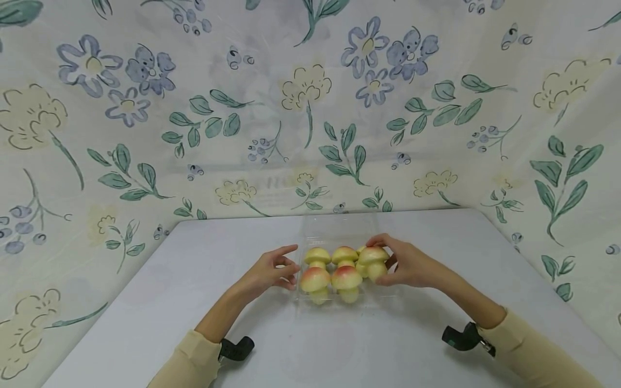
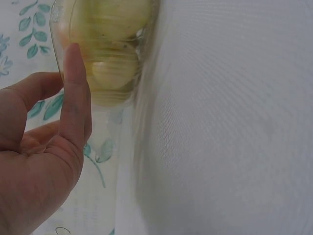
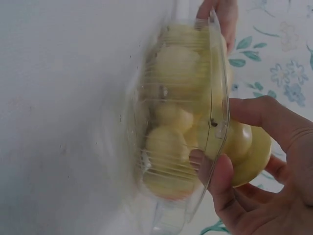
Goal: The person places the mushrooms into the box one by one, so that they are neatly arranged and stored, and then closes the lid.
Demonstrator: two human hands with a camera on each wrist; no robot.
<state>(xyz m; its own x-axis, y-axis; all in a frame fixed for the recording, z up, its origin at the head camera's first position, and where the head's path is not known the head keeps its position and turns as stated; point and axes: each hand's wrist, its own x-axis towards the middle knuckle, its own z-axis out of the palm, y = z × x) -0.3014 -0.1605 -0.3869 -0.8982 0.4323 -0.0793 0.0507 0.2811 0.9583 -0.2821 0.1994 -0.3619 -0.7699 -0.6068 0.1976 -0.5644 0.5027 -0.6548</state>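
Observation:
A clear plastic box (image 1: 378, 293) holds several yellow mushroom-shaped pieces (image 1: 315, 279) with reddish caps. At the box's right end my right hand (image 1: 407, 265) grips one mushroom-shaped piece (image 1: 374, 255) between thumb and fingers. In the right wrist view this piece (image 3: 261, 154) sits at the box's rim, partly above it. My left hand (image 1: 269, 274) is at the box's left end, fingers loosely extended. From the left wrist view its fingertips (image 2: 74, 58) rest against or very near the box wall; exact contact is hard to tell.
Behind the pieces the box's transparent lid (image 1: 339, 225) stands raised. Everything rests on a white table (image 1: 233, 237), whose far edge meets a floral cloth (image 1: 271, 108). Each forearm wears a black wrist mount (image 1: 236, 349) near the tabletop.

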